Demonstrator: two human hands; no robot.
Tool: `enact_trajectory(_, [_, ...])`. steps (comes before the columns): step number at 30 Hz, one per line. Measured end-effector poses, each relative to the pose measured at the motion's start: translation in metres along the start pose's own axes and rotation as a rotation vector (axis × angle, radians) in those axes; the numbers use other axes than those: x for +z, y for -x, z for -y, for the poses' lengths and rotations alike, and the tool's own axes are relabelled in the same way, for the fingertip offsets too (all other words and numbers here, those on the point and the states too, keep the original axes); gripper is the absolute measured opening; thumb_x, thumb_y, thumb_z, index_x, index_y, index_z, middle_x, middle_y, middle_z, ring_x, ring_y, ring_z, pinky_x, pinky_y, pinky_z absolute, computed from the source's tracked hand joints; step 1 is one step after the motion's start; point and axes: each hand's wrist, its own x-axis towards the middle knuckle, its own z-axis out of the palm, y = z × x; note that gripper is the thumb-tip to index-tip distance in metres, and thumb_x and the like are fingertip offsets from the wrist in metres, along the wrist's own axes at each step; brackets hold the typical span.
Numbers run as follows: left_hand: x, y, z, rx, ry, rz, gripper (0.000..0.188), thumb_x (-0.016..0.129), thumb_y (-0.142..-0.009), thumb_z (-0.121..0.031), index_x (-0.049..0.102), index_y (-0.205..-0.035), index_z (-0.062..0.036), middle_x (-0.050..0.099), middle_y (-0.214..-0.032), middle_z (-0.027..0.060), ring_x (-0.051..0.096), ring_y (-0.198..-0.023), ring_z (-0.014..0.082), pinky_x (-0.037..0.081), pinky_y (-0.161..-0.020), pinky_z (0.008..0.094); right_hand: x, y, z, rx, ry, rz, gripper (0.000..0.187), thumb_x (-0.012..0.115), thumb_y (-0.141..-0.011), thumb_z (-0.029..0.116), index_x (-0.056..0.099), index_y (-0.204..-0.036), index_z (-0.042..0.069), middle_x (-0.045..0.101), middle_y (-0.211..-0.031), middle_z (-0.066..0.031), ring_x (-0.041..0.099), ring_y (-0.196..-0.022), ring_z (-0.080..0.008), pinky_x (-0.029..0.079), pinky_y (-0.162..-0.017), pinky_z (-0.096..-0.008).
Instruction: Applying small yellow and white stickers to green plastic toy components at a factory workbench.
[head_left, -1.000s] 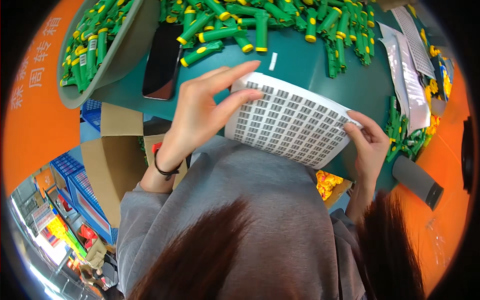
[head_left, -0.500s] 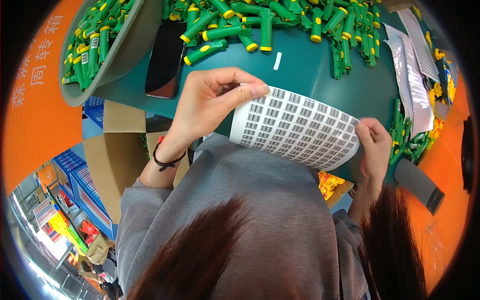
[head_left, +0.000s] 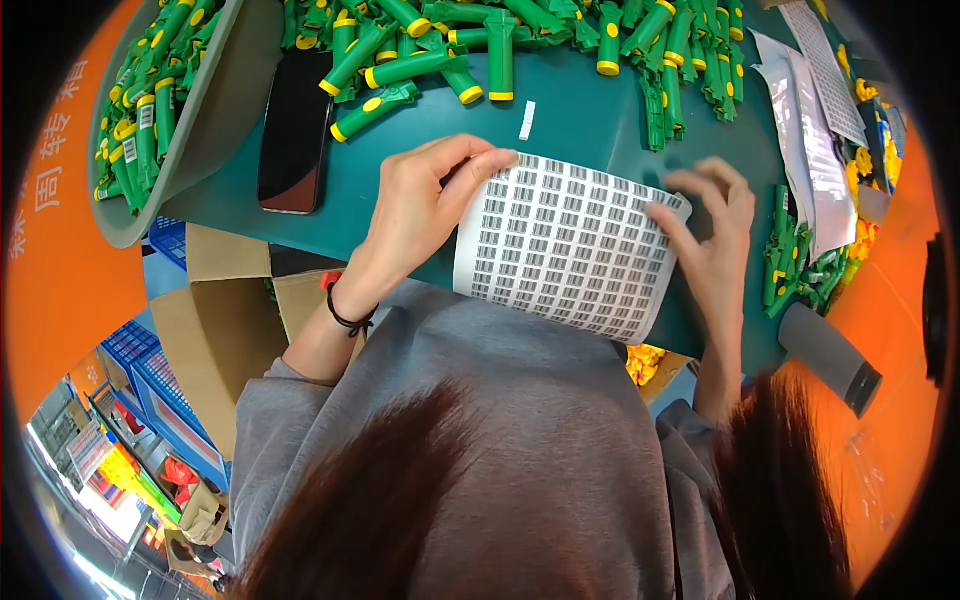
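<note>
A white sheet of barcode stickers [head_left: 565, 240], printed in rows of small black codes, is held over the table's near edge and curves slightly. My left hand [head_left: 425, 205] pinches its upper left corner between thumb and fingers. At the upper right corner is my right hand [head_left: 715, 220], thumb and fingers spread apart around that corner; the fingertips are a little blurred. Beyond the sheet, a small white paper strip [head_left: 527, 121] lies on the green table [head_left: 570, 130].
Many green tubes with yellow ends [head_left: 500, 60] lie along the far side. A grey-green bin [head_left: 190, 150] of tubes stands at left, beside a black phone [head_left: 294, 140]. Silvery plastic bags [head_left: 815, 170] and a grey cylinder [head_left: 828, 358] are at right; a cardboard box [head_left: 215, 340] stands lower left.
My right hand has loosened its grip on the sheet's right edge and moved up to the upper right corner, fingers spreading. The sheet lies flatter; my left hand still pinches it.
</note>
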Motion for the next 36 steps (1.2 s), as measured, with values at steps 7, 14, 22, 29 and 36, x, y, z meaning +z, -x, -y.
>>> enact_trajectory(7, [0.002,0.001,0.004,0.058,0.045,-0.048,0.014,0.068,-0.094,-0.011,0.076,-0.099,-0.0015,0.073,-0.083,0.0107,0.069,-0.071,0.0155,0.052,-0.063,0.0264,0.049,-0.008,0.042,-0.05,-0.422,0.121,0.041,0.083,-0.077,0.017,0.071,-0.114,0.004,0.069,-0.111,-0.0099,0.061,-0.105,-0.0285,0.048,-0.092,-0.0388])
enact_trajectory(14, [0.018,0.001,0.002,0.475,-0.554,-0.005,0.036,0.076,-0.083,-0.02,0.07,-0.116,-0.0096,0.065,-0.112,0.0028,0.058,-0.109,0.0223,0.043,-0.097,0.0415,0.066,0.001,0.036,-0.187,-0.317,-0.072,0.041,0.084,-0.075,0.01,0.072,-0.114,0.006,0.066,-0.108,-0.0078,0.061,-0.099,-0.0252,0.052,-0.084,-0.0356])
enact_trajectory(22, [0.023,0.009,0.014,0.595,-0.547,-0.008,0.035,0.066,-0.078,-0.009,0.071,-0.112,-0.0084,0.065,-0.115,0.0026,0.06,-0.108,0.0206,0.046,-0.097,0.0404,0.07,0.003,0.035,-0.297,-0.214,-0.174,0.037,0.083,-0.074,0.005,0.074,-0.11,0.007,0.066,-0.105,-0.0054,0.061,-0.098,-0.0242,0.051,-0.082,-0.0348])
enact_trajectory(29, [0.027,0.005,0.013,0.583,-0.512,-0.066,0.04,0.066,-0.077,-0.009,0.07,-0.116,-0.0065,0.066,-0.118,0.0033,0.06,-0.11,0.0222,0.047,-0.096,0.0401,0.067,0.004,0.035,-0.389,-0.133,-0.203,0.039,0.081,-0.076,0.006,0.073,-0.114,0.006,0.068,-0.111,-0.0052,0.062,-0.098,-0.0248,0.051,-0.085,-0.0356])
enact_trajectory(36, [0.025,0.01,0.02,0.62,-0.542,-0.024,0.043,0.065,-0.078,-0.007,0.068,-0.121,-0.0054,0.065,-0.121,0.0049,0.06,-0.111,0.0232,0.052,-0.092,0.0361,0.068,0.001,0.038,-0.326,-0.094,-0.107,0.039,0.076,-0.082,0.005,0.069,-0.121,0.002,0.071,-0.119,-0.0112,0.066,-0.111,-0.0296,0.053,-0.093,-0.0389])
